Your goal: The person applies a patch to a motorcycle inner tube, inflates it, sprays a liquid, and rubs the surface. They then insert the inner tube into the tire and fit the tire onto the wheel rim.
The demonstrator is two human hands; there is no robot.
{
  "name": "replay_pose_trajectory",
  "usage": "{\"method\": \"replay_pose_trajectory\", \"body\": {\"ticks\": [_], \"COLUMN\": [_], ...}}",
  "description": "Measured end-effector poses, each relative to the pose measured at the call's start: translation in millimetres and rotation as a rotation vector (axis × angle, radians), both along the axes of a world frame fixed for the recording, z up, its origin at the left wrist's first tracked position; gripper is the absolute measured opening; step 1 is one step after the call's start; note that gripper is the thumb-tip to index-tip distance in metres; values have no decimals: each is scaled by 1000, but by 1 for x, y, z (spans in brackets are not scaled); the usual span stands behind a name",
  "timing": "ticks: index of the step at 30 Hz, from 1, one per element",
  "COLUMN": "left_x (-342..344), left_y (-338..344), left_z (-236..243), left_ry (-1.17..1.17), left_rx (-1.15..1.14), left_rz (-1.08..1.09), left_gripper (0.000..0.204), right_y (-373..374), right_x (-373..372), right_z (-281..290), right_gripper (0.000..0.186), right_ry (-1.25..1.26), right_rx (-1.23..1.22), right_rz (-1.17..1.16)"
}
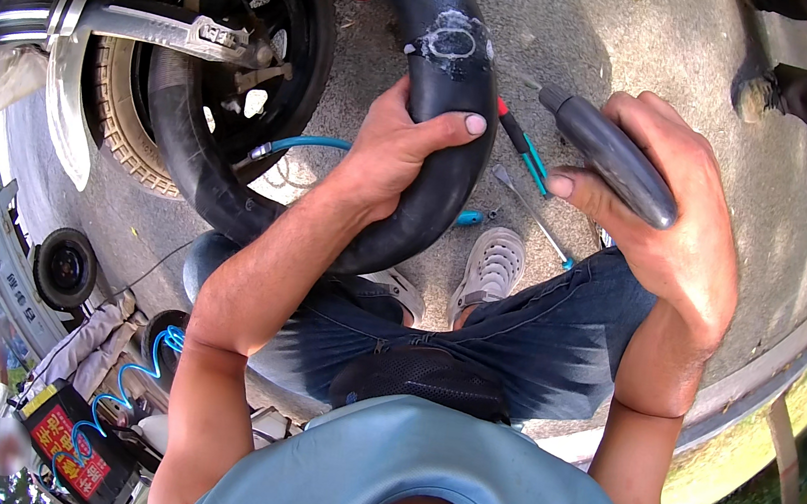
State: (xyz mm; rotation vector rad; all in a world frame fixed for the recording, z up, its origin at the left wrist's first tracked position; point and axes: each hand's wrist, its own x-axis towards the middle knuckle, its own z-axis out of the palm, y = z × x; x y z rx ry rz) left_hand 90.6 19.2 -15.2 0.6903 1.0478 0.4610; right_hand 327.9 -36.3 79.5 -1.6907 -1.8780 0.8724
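Left hand clamped on black inner tube; tube overlaps the wheel at its left, white-ringed spot facing up. Right hand gripping dark collared tool, apart from tube. Probably patch prep; next move likely calls for steady tube, tool onto spot.

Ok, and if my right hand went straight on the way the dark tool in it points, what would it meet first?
Most likely the black tube, near its whitish patch. Depth is hard to judge from this view, so your right hand might pass above it instead.
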Motion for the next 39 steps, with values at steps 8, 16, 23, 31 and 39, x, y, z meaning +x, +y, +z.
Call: {"method": "replay_pose_trajectory", "body": {"ticks": [8, 16, 23, 31, 39], "left_x": [2, 1, 0, 0, 4], "left_y": [0, 0, 0, 1, 2], "left_z": [-1, -1, -3, 2, 7], "left_ry": [-27, -30, -26, -4, -16], "left_rx": [3, 9, 35, 20, -5], "left_rz": [4, 4, 18, 3, 6], "left_gripper": [58, 58, 60, 59, 59], "right_y": [1, 3, 1, 0, -4], "right_x": [-5, -9, -8, 2, 6], "right_z": [-8, -7, 1, 0, 23], "right_gripper": [45, 44, 45, 46, 46], "right_ry": [54, 37, 67, 24, -45], "right_rx": [59, 22, -22, -7, -119], "right_rz": [-22, -60, 46, 99, 127]}}
